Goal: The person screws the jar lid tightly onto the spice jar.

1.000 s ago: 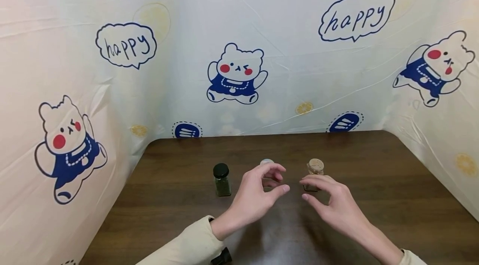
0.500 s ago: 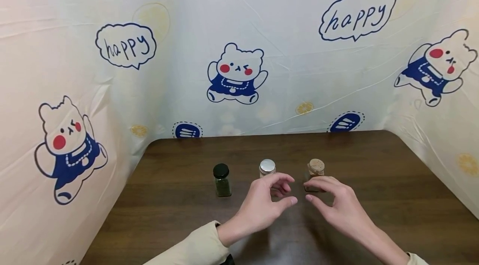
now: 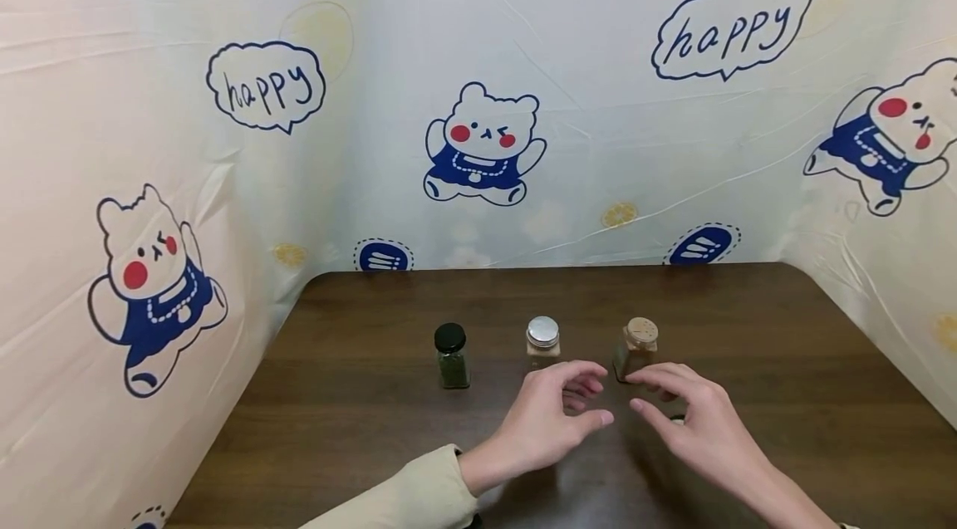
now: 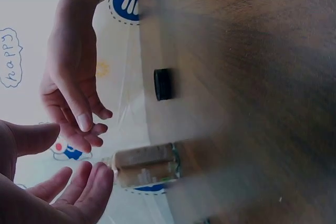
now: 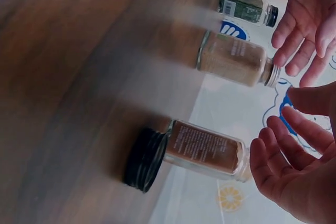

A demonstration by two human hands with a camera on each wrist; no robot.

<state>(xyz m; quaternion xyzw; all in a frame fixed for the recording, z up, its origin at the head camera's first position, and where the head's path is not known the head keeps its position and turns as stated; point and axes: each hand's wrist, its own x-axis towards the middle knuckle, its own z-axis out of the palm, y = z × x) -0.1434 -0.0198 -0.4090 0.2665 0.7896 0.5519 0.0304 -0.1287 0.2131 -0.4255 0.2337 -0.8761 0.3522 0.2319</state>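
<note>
My left hand (image 3: 544, 423) hovers above the table with relaxed fingers and holds nothing. My right hand (image 3: 709, 428) is held the same way, fingertips apart from the left hand. Behind them stand three upright spice jars. One has green herbs and a black lid (image 3: 452, 359). The middle jar (image 3: 543, 340), with beige powder, has a silver lid; the left hand partly covers its base. The right jar (image 5: 203, 148) holds brown powder under a perforated shaker top (image 3: 641, 331), nearest the right hand. A black cap (image 5: 146, 160) lies in front of that jar, mostly hidden by the right hand in the head view.
The dark wooden table (image 3: 359, 429) has a printed curtain (image 3: 583, 97) along its back and sides. A dark object is just visible under the left sleeve (image 3: 434, 483) at the lower edge.
The head view has shifted slightly. Both hands have moved a little right and toward the person, so the middle jar's silver lid shows fully and part of the black cap shows beside the right hand.
</note>
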